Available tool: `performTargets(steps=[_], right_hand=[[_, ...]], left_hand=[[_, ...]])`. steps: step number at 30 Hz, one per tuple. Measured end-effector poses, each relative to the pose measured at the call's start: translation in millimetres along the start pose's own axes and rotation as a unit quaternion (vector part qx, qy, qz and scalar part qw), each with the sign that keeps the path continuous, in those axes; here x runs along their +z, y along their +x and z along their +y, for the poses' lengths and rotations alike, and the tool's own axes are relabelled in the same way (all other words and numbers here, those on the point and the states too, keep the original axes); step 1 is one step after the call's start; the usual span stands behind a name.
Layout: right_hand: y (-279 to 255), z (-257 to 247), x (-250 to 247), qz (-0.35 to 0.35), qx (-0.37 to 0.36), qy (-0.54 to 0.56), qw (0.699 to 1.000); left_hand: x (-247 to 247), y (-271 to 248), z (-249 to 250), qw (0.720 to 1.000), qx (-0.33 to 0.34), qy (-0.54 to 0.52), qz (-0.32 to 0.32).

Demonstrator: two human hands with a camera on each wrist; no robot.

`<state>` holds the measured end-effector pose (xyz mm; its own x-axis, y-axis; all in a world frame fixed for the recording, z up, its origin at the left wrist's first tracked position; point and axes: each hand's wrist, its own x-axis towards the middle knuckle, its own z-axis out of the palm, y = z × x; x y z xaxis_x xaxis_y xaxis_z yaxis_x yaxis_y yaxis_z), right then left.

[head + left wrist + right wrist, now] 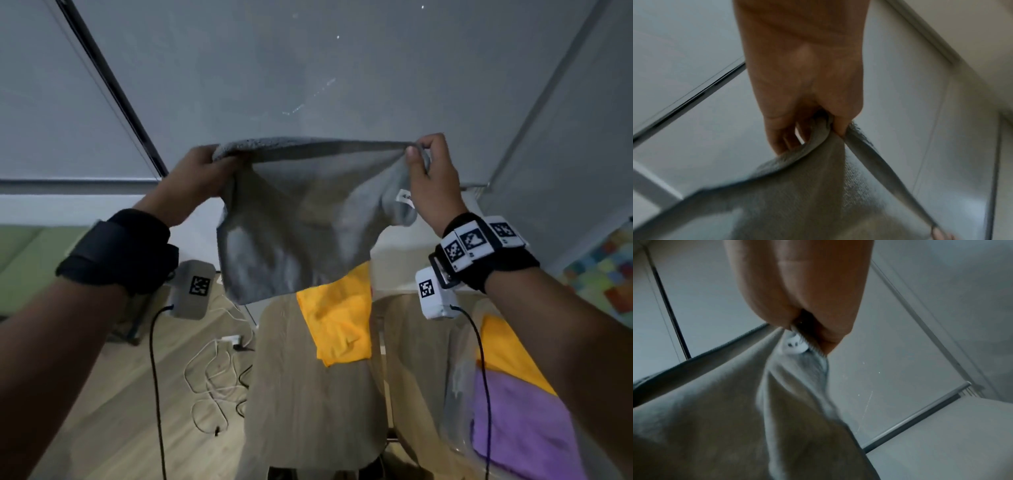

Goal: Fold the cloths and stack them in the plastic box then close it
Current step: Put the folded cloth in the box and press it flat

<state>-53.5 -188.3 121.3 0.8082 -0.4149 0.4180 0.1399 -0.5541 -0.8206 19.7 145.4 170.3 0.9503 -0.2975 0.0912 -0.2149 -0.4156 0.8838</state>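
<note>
I am holding the grey cloth (301, 219) up in the air in front of me, above the wooden surface (308, 394), with its top hem stretched level between my two grips. The cloth is hanging as a sheet facing me: its long axis is running side to side along that taut hem, and its free lower edge is pointing down toward the yellow cloth (339, 325), which is lying on the surface just below it. To the right of the yellow cloth, the plastic box (457, 383) is already holding a purple cloth (524, 428) with more yellow showing behind it.

My left hand (197, 178) is gripping the left top corner, thumb pinching the hem against curled fingers. My right hand (433, 178) is pinching the right top corner, where a small white tag (406, 198) is hanging just under my thumb.

To do this fold well, I judge I should be keeping the hem tight and level so the sheet is hanging square, since the lower edge is looking bunched and uneven on the right. Then I would be bringing the two corners together, or lowering the cloth flat onto the surface beside the yellow cloth, matching edges before letting either pinch go. A slack hem would be giving me a crooked fold that stacks badly in the box.
</note>
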Motion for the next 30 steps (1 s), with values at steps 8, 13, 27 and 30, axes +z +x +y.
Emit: performTargets(steps=[8, 13, 27, 30], right_hand=[[-57.9, 31.9, 38.1, -0.291, 0.461, 0.38, 0.747], [-61.0, 48.3, 33.7, -0.215, 0.469, 0.453, 0.727], [-26.0, 29.5, 22.9, -0.302, 0.439, 0.306, 0.789], [-17.8, 33.7, 19.8, -0.207, 0.428, 0.301, 0.827]], left_hand=[[55.7, -31.6, -34.8, 0.922, -0.286, -0.217, -0.147], [61.4, -38.3, -55.1, 0.894, -0.281, -0.31, -0.159], [32.3, -11.8, -55.2, 0.931, -0.218, -0.29, 0.031], [23.3, -10.3, -54.7, 0.952, -0.184, -0.24, 0.042]])
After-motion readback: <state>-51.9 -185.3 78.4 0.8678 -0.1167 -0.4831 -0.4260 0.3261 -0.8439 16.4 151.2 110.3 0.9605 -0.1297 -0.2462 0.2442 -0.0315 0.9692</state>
